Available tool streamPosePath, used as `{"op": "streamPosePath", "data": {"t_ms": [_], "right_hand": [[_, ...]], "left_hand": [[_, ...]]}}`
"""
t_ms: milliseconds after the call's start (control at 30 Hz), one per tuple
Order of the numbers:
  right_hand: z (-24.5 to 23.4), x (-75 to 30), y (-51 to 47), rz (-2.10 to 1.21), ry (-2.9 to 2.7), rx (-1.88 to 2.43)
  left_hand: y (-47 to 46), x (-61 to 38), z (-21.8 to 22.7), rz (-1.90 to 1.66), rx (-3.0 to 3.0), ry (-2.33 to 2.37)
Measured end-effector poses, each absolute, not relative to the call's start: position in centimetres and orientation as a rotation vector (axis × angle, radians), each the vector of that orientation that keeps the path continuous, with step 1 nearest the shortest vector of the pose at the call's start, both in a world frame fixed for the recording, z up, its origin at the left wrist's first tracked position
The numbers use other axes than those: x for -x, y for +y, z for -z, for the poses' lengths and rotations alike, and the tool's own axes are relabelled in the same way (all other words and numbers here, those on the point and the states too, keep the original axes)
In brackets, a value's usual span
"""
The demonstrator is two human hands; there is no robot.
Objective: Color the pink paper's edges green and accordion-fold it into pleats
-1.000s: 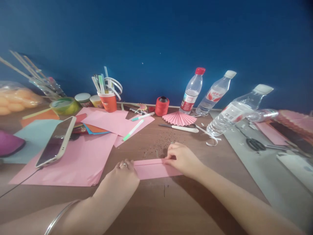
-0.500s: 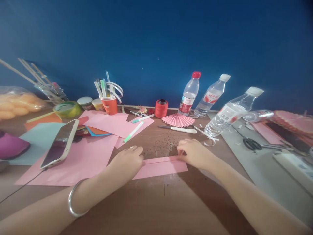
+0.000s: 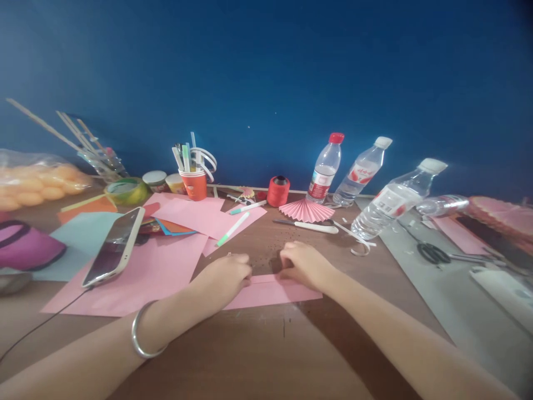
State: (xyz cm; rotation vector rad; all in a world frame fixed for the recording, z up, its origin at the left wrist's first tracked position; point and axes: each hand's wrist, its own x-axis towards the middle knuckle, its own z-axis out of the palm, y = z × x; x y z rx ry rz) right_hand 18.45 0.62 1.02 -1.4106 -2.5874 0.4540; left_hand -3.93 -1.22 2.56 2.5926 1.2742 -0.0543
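A narrow pink sheet of paper [image 3: 270, 294] lies on the brown table, a folded strip along its far edge. My left hand [image 3: 227, 275] is closed at the left part of that edge, its fingers curled down on the paper. Farther right, my right hand [image 3: 306, 266] pinches the same edge, thumb and fingers together. Parts of the fold are hidden under the fingers. Beyond my hands stands a pleated pink paper fan [image 3: 307, 210], with a white-handled knife [image 3: 316, 227] in front of it.
Left are large pink sheets [image 3: 166, 266], a phone [image 3: 114, 247] with a cable and a red cup [image 3: 194, 185] of pens. A red thread spool [image 3: 278, 191] and water bottles [image 3: 387, 203] line the back. Scissors [image 3: 435, 254] lie right on a grey mat [image 3: 412, 272].
My right hand has slid left along the paper's far edge, closer to my left hand. The camera view has shifted slightly, so the surroundings sit lower and mostly farther right.
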Motion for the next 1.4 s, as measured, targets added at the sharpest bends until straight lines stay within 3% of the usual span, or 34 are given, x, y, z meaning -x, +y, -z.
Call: {"op": "streamPosePath", "data": {"t_ms": [267,533,700,867,1033,1100,1400], "right_hand": [[-1.3,-27.2,0.1,-0.391,-2.395,1.824],[-4.2,-20.2,-1.6,-0.511,-2.594,1.279],[-2.2,-17.7,-1.8,-0.227,-2.711,1.247],[-1.5,-18.6,-1.5,-0.177,-2.631,1.204],[-2.3,-19.6,-1.9,0.481,-2.408,0.951],[-2.1,-19.9,-2.1,0.591,-2.411,0.827],[0.2,-21.1,-2.3,0.011,-2.703,0.954]], "left_hand": [[-1.5,4.2,-2.0,-0.016,-2.589,1.265],[-1.6,4.0,-3.2,-0.044,-2.534,1.315],[-2.3,3.8,-3.2,-0.099,-2.617,1.29],[-1.9,3.9,-2.7,-0.198,-2.761,1.294],[-2.2,4.3,-3.4,-0.33,-2.998,1.253],[-2.6,4.2,-3.2,-0.334,-3.056,1.191],[-3.1,3.4,-0.3,-0.259,-2.958,1.082]]}}
